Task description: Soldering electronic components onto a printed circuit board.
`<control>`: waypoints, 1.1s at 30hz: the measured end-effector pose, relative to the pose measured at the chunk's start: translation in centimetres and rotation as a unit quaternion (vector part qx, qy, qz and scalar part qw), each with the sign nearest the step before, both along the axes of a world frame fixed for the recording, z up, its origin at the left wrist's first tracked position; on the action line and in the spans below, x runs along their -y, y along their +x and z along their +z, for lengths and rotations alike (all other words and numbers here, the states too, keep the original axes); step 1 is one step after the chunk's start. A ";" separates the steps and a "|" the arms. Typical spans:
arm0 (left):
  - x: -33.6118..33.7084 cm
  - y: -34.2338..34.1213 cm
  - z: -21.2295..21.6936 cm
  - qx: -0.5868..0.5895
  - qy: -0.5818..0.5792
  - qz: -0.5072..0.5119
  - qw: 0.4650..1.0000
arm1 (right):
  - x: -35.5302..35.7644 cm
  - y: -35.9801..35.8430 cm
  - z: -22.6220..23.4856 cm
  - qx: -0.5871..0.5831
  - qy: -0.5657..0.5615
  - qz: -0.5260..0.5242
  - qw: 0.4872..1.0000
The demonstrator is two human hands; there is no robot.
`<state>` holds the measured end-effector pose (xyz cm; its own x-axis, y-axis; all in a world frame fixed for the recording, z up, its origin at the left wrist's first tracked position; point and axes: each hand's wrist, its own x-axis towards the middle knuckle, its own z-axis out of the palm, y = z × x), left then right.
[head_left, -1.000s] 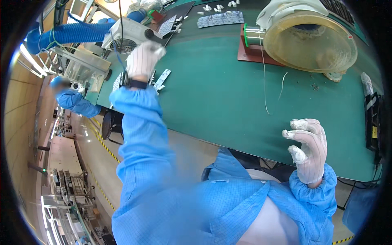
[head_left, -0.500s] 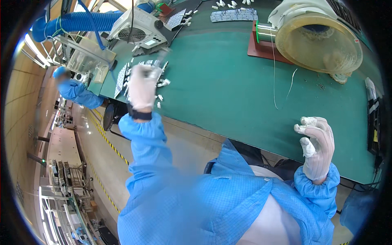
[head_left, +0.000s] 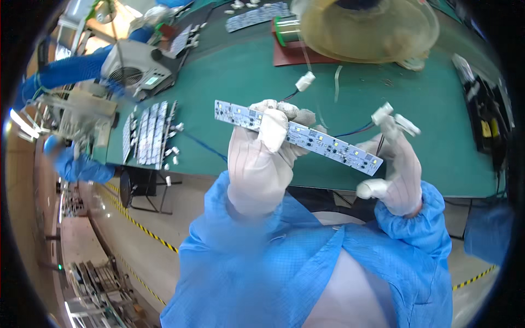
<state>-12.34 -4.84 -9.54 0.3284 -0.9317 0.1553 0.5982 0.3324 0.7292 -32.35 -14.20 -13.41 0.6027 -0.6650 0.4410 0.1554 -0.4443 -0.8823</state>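
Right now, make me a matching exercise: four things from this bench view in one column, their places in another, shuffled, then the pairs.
Things
1. LED strip
2. white connector
3. fan unit
4. solder spool

Places
A. on the red pad at the mat's far side
B. in the left hand
C. at the mat's left end
D. at the right hand fingertips

Pairs: 1-B, 2-D, 3-C, 4-A

green bench [head_left: 415, 104] | board strips [head_left: 146, 133] | brown mat [head_left: 306, 54]
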 end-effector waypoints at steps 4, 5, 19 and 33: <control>0.7 -2.5 -0.7 0.030 0.017 0.044 0.998 | 0.7 0.1 -2.0 0.078 -0.162 -0.094 0.979; 0.7 -2.4 -1.1 0.041 0.031 0.036 0.998 | 1.6 -1.2 -1.2 -0.004 -0.183 -0.052 0.982; 0.3 -1.4 -0.4 0.068 0.001 0.114 0.991 | 0.9 -1.9 0.0 -0.115 -0.112 -0.079 0.984; 0.3 -3.2 -2.0 0.012 0.083 0.004 0.997 | 1.3 -1.8 0.2 -0.069 -0.088 -0.036 0.993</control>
<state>-15.54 -5.13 -11.54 0.3346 -0.9423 0.0078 0.5778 0.2117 0.7882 -34.11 -15.52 -13.26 0.6194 -0.6283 0.4707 0.0012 -0.5988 -0.8009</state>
